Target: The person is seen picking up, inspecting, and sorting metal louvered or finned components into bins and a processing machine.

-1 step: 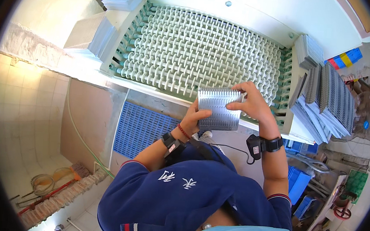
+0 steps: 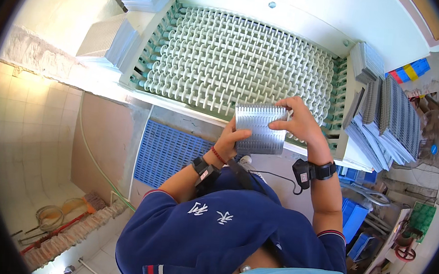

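Observation:
Between my two hands is a stack of thin silver metal sheets [image 2: 261, 130] with rows of small slots and a toothed far edge. My left hand [image 2: 232, 140] grips its left side, thumb lying on the top face. At the far right corner my right hand [image 2: 298, 120] holds it, thumb on the face and fingers bent over the far edge. The stack is tilted in front of the near edge of a conveyor bed [image 2: 241, 61] made of rows of pale rollers with discs. Its underside and some of my fingers are hidden.
Stacks of similar sheets stand on the machine's left ledge [image 2: 108, 43] and right ledge [image 2: 398, 120]. A blue slatted mat [image 2: 172, 151] lies on the floor at left, near a green hose [image 2: 92, 153]. Blue crates [image 2: 352, 219] are at my right.

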Demonstrator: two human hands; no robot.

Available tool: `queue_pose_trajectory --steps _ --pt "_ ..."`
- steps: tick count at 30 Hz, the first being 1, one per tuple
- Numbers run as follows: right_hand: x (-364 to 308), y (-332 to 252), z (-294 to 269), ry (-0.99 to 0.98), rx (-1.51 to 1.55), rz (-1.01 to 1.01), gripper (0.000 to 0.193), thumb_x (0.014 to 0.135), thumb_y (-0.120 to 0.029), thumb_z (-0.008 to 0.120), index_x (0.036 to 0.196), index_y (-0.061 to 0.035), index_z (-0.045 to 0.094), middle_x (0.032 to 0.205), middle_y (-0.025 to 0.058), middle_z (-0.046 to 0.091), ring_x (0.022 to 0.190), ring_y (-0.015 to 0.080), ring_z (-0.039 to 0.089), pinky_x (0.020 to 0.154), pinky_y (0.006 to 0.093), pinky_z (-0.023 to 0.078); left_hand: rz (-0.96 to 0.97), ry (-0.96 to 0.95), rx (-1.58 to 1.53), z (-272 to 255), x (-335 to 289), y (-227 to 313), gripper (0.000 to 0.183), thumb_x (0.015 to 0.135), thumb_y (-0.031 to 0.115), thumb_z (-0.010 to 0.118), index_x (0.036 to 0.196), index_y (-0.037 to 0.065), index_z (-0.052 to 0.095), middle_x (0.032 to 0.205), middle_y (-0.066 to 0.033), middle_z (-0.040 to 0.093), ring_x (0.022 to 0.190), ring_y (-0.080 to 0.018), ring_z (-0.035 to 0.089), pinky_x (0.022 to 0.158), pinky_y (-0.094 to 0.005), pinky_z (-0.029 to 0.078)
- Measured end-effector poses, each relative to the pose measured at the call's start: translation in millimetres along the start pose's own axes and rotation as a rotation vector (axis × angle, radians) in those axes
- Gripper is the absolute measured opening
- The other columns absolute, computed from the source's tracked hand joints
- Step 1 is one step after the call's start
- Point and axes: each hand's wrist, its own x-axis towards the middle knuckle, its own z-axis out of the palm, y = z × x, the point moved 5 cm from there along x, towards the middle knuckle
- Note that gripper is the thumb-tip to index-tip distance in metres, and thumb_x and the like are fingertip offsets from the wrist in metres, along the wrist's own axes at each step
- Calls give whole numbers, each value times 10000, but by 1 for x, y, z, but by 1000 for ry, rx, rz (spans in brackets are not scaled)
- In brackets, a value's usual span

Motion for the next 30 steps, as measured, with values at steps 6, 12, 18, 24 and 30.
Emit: queue_pose_trajectory --steps 6,12,18,24,30 --pt "17 -5 -1 -64 -14 102 587 548 -264 819 1021 -14 577 950 130 498 870 233 488 778 312 409 17 22 -97 -6 7 2 637 754 230 668 1264 14 354 1191 -122 493 1063 -235 520 897 -370 440" --pt "22 -22 -2 -64 61 150 529 568 -220 781 981 37 571 954 173 544 828 272 561 730 343 453 -38 57 -273 -15 16 -5 723 853 606 352 1275 19 372 1205 -146 495 1079 -259 512 892 -403 448" --pt "29 -17 4 -4 14 83 554 605 -78 752 1080 41 492 831 119 615 768 186 593 690 293 466 1 199 -258 -15 25 10 677 875 599 278 1215 37 444 1132 -122 551 999 -247 566 864 -384 468" --pt "26 -24 -4 -37 186 207 563 631 -47 740 1110 28 454 836 108 591 766 168 591 676 284 464 41 217 -243 -28 37 11 484 922 452 346 1152 48 482 1067 -96 573 910 -199 592 791 -335 501" --pt "21 2 0 -33 470 230 502 637 17 725 1073 34 478 886 85 579 771 139 588 648 244 464 108 294 -179 -35 42 15 338 934 284 422 1156 32 456 1048 -88 570 880 -167 588 743 -295 514"
